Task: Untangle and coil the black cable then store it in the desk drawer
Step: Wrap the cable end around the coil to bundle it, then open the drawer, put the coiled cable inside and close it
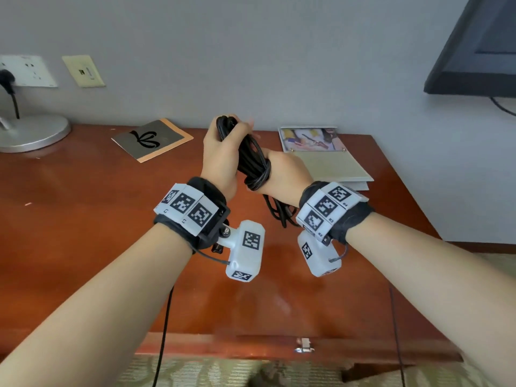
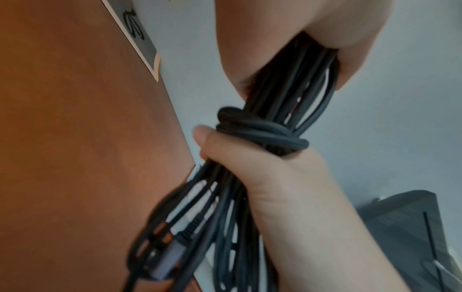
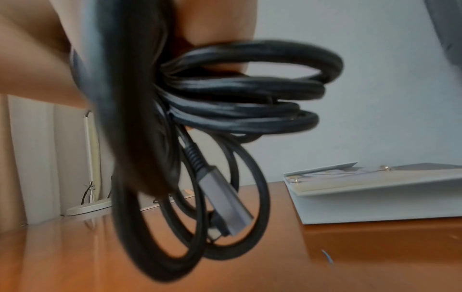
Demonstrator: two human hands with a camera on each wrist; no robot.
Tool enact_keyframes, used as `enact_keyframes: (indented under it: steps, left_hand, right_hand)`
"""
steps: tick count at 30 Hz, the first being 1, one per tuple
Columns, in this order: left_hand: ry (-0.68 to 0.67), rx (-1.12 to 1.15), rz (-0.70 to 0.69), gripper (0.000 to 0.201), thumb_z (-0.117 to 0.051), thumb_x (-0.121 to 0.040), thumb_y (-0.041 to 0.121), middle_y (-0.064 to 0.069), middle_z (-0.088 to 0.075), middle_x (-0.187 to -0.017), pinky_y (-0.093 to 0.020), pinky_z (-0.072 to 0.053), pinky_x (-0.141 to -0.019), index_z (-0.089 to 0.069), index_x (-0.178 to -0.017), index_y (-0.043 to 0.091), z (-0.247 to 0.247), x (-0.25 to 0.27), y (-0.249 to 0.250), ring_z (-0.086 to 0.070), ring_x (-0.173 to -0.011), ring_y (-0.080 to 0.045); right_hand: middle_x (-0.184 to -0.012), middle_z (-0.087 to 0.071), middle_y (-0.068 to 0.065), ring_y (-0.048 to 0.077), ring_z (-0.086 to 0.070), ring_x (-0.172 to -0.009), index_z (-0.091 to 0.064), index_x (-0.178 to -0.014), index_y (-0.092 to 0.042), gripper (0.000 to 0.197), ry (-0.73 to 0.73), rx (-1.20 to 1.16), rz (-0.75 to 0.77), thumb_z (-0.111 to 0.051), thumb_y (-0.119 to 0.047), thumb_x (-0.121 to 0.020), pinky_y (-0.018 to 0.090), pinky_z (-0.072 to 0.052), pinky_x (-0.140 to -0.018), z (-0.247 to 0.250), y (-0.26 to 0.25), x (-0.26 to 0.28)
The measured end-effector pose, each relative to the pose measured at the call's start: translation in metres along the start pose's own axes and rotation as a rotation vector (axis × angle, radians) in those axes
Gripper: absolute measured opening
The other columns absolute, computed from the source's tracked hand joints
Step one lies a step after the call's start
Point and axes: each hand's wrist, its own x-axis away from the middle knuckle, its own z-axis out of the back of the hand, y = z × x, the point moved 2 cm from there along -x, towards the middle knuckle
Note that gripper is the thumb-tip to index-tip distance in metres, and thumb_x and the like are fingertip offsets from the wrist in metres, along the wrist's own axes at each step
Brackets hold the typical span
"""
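The black cable (image 1: 252,160) is bundled into a long coil, held upright above the desk (image 1: 83,208). My left hand (image 1: 223,152) grips the coil's upper part (image 2: 300,79). My right hand (image 1: 284,174) grips it lower down, just beneath several turns wrapped round the middle (image 2: 262,134). Loops and a grey plug (image 3: 222,199) hang below the right hand. The drawer front (image 1: 279,346) with a metal handle (image 1: 304,346) sits at the desk's near edge.
A folder (image 1: 152,139) lies at the back middle of the desk, a white ring binder (image 1: 329,160) at the back right. A lamp base (image 1: 30,132) stands far left under wall sockets (image 1: 28,71). A dark monitor (image 1: 480,48) hangs top right.
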Motion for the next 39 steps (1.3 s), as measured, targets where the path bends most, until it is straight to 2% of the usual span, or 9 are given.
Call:
enact_keyframes:
  steps: [4,6,10,13,20,24,27,30,39]
  left_hand:
    - [-0.137,-0.005,-0.041,0.051,-0.065,-0.081,0.034,-0.009,-0.053,-0.122,-0.036,-0.046,-0.099,-0.041,-0.124,0.022,0.011,0.061,-0.017,-0.055,-0.114,-0.023]
    - [-0.146,-0.065,-0.061,0.053,-0.059,-0.084,0.041,0.0,-0.051,-0.121,-0.036,-0.042,-0.102,-0.035,-0.129,0.026,0.02,0.101,-0.024,-0.052,-0.121,-0.019]
    - [-0.094,-0.441,0.06,0.031,-0.054,-0.091,0.044,0.001,-0.064,-0.101,-0.032,-0.044,-0.09,-0.056,-0.107,0.018,0.04,0.164,-0.033,-0.062,-0.093,-0.013]
    - [-0.315,-0.746,0.183,0.02,-0.057,-0.091,0.033,-0.003,-0.067,-0.086,-0.032,-0.048,-0.079,-0.058,-0.084,0.015,0.041,0.199,-0.041,-0.062,-0.075,-0.016]
    - [-0.492,-1.033,0.453,0.032,-0.067,-0.085,0.025,-0.011,-0.069,-0.087,-0.034,-0.055,-0.086,-0.067,-0.102,-0.002,0.039,0.243,-0.086,-0.065,-0.079,-0.02]
    - [-0.489,-1.22,0.475,0.033,-0.071,-0.08,0.027,-0.012,-0.067,-0.08,-0.037,-0.056,-0.086,-0.07,-0.093,-0.004,0.036,0.249,-0.115,-0.061,-0.072,-0.021]
    - [-0.517,-1.358,0.475,0.035,-0.065,-0.082,0.039,-0.004,-0.06,-0.069,-0.028,-0.052,-0.07,-0.059,-0.064,0.009,0.033,0.253,-0.13,-0.054,-0.061,-0.018]
    - [-0.454,-1.408,0.417,0.031,-0.063,-0.082,0.038,0.002,-0.066,-0.066,-0.024,-0.051,-0.064,-0.063,-0.063,0.013,0.033,0.249,-0.137,-0.056,-0.054,-0.012]
    - [-0.463,-1.345,0.328,0.021,-0.059,-0.086,0.02,-0.008,-0.074,-0.083,-0.037,-0.055,-0.082,-0.073,-0.086,0.004,0.038,0.252,-0.137,-0.068,-0.087,-0.023]
  right_hand:
    - [-0.056,-0.046,-0.012,0.017,-0.051,-0.062,-0.034,-0.063,-0.035,0.036,0.075,0.042,0.023,-0.067,-0.025,-0.073,0.024,-0.036,-0.051,-0.004,0.001,0.063]
    - [-0.061,-0.053,-0.01,0.018,-0.057,-0.067,-0.042,-0.071,-0.031,0.027,0.126,-0.012,-0.005,-0.069,-0.025,-0.072,0.024,-0.042,-0.056,-0.006,0.004,0.102]
    - [-0.068,-0.059,-0.008,0.02,-0.061,-0.075,-0.048,-0.077,-0.029,0.022,0.12,0.031,-0.093,-0.069,-0.028,-0.072,0.027,-0.046,-0.066,-0.002,0.014,0.17]
    - [-0.08,-0.068,0.0,0.027,-0.064,-0.082,-0.058,-0.088,-0.025,0.018,0.097,0.171,-0.119,-0.067,-0.032,-0.074,0.031,-0.05,-0.07,0.004,0.018,0.206]
    - [-0.096,-0.07,0.003,0.029,-0.064,-0.092,-0.059,-0.105,-0.022,0.034,0.059,0.274,-0.169,-0.069,-0.034,-0.075,0.031,-0.051,-0.074,0.006,0.022,0.253]
    - [-0.098,-0.07,0.004,0.029,-0.064,-0.092,-0.059,-0.106,-0.022,0.036,0.026,0.294,-0.181,-0.071,-0.033,-0.074,0.031,-0.051,-0.074,0.0,0.027,0.258]
    - [-0.098,-0.07,0.004,0.029,-0.063,-0.091,-0.06,-0.107,-0.021,0.037,0.024,0.276,-0.194,-0.071,-0.033,-0.074,0.03,-0.05,-0.074,-0.005,0.031,0.257]
    - [-0.097,-0.07,0.004,0.03,-0.063,-0.092,-0.06,-0.106,-0.02,0.037,0.007,0.257,-0.209,-0.072,-0.033,-0.073,0.035,-0.052,-0.077,-0.013,0.036,0.254]
    - [-0.103,-0.069,0.004,0.026,-0.062,-0.095,-0.06,-0.101,-0.018,0.038,-0.012,0.201,-0.202,-0.077,-0.031,-0.07,0.029,-0.046,-0.077,-0.019,0.039,0.244]
